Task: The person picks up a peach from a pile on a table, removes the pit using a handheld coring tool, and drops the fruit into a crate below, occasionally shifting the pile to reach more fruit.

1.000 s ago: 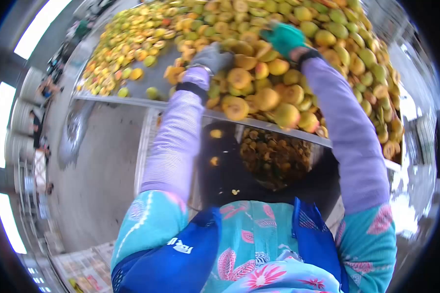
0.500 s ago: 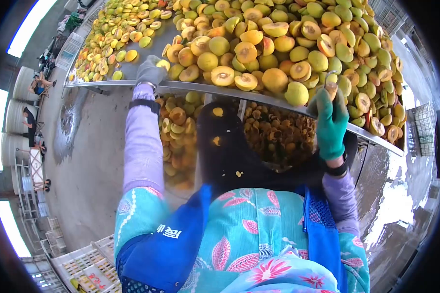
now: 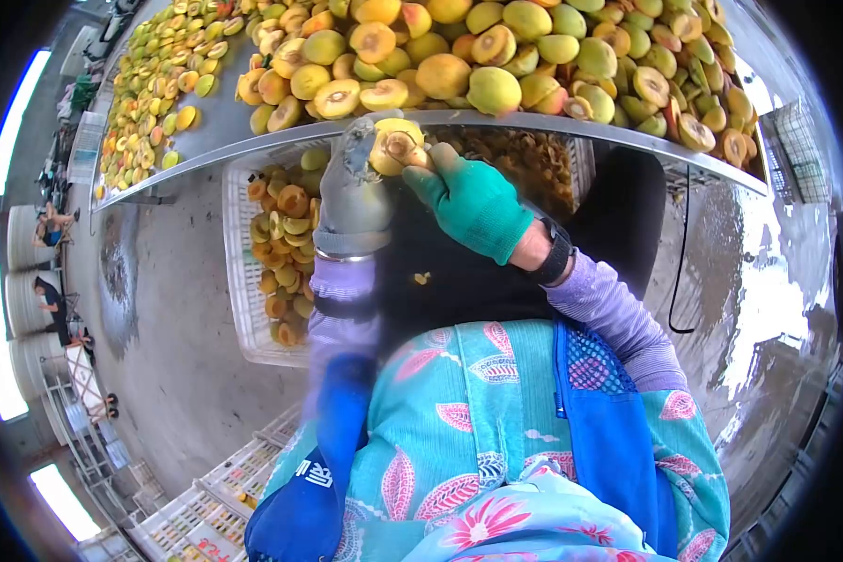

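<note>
My left hand (image 3: 354, 192), in a grey glove, grips a yellow peach half (image 3: 393, 142) with its cut face and brownish centre showing. My right hand (image 3: 478, 208), in a green glove, is closed right against that half. Between its thumb and fingers shows the tan handle end of a small pitting tool (image 3: 425, 157); its metal tip is hidden at the fruit. Both hands meet over my lap, just below the front edge of the metal table (image 3: 281, 140). Above them lies a big heap of halved peaches (image 3: 443, 75).
Under the table, a white crate (image 3: 237, 253) of peach halves stands left of my legs, and another container holds brown scraps (image 3: 525, 159). More halves (image 3: 150, 103) lie at the table's far left. Crates (image 3: 206, 515) stand behind me at left. The floor (image 3: 731, 272) is wet at right.
My left hand has come back from the table edge with a peach half. My right hand has swung left and in, bringing the tool to the fruit. The view has shifted.
</note>
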### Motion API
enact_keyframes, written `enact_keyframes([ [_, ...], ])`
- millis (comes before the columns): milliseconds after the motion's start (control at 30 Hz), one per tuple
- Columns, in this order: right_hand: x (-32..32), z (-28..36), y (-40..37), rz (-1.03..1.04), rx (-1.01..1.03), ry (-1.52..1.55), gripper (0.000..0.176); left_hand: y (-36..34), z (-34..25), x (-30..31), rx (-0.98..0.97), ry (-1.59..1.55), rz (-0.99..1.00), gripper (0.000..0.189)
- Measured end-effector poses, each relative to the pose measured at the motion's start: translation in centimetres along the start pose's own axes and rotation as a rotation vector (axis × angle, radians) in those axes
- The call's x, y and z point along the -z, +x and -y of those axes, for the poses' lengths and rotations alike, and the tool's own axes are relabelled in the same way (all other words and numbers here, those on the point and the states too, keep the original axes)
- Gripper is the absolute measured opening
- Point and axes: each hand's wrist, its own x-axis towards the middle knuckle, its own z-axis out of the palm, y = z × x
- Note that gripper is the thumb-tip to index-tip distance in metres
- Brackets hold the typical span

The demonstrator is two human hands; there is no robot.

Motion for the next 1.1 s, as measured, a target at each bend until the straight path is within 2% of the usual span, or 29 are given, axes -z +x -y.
enact_keyframes([
  [33, 0.3, -0.1, -0.4, 0.013, -0.032, 0.034, 0.036, 0.0, 0.3, -0.2, -0.099, 0.239, 0.034, 0.026],
  [67, 0.6, 0.0, -0.7, 0.024, -0.062, 0.07, 0.037, 0.0, -0.6, -0.6, -0.132, 0.3, 0.012, 0.022],
  [133, 1.2, 0.1, -1.0, 0.053, -0.112, 0.122, 0.038, 0.1, -0.5, -2.1, 0.158, -0.214, -0.033, 0.02],
  [200, 1.8, 0.0, -1.1, 0.098, -0.146, 0.146, 0.039, 0.2, -0.6, -2.4, 0.193, -0.258, -0.031, 0.02],
  [267, 2.1, -0.6, -0.8, 0.152, -0.16, 0.2, 0.04, 0.2, -1.1, -2.1, -0.037, 0.162, 0.014, 0.02],
  [367, 1.9, -0.4, -1.1, 0.138, -0.165, 0.307, 0.04, 0.5, -2.2, -2.8, -0.272, 0.499, -0.117, 0.02],
  [467, 0.2, -0.4, -1.2, 0.039, -0.136, 0.554, 0.039, 0.5, -0.3, -4.3, -0.103, 0.22, -0.244, 0.02],
  [500, -0.1, -0.6, -1.1, -0.005, -0.12, 0.655, 0.039, 0.7, -0.5, -4.3, -0.186, 0.297, -0.193, 0.02],
  [567, 0.8, -1.6, -1.2, 0.082, -0.145, 0.64, 0.039, 0.8, -1.3, -3.4, -0.34, 0.455, -0.084, 0.02],
  [633, 0.7, -1.5, -1.7, 0.094, -0.201, 0.68, 0.04, 1.2, -1.5, -3.2, 0.028, -0.196, 0.002, 0.019],
  [700, -0.3, 0.1, -2.1, 0.017, -0.279, 0.755, 0.042, 1.6, -1.4, -4.4, 0.401, -0.704, -0.072, 0.016],
  [733, -2.3, -0.5, -2.1, -0.204, -0.134, 0.736, 0.044, 1.8, -1.4, -5.0, 0.315, -0.473, -0.13, 0.018],
  [833, -0.5, -0.6, -2.0, 0.051, -0.339, 0.861, 0.048, 1.2, -0.7, -5.6, 0.435, -0.548, -0.217, 0.018],
  [900, 1.1, 0.1, -2.2, 0.151, -0.386, 0.868, 0.05, 1.1, -2.5, -5.0, 0.311, -0.496, -0.136, 0.02],
  [967, 1.6, 0.3, -2.4, 0.211, -0.382, 0.877, 0.051, 1.6, -5.1, -3.5, 0.551, -0.77, -0.002, 0.021],
  [1000, 0.2, 0.3, -2.5, 0.096, -0.37, 0.856, 0.051, 1.8, -4.3, -3.7, 0.498, -0.696, 0.017, 0.02],
  [1100, 0.4, 0.8, -2.6, 0.219, -0.597, 1.264, 0.049, 1.7, -4.0, -5.7, 0.349, -0.375, -0.13, 0.019],
])
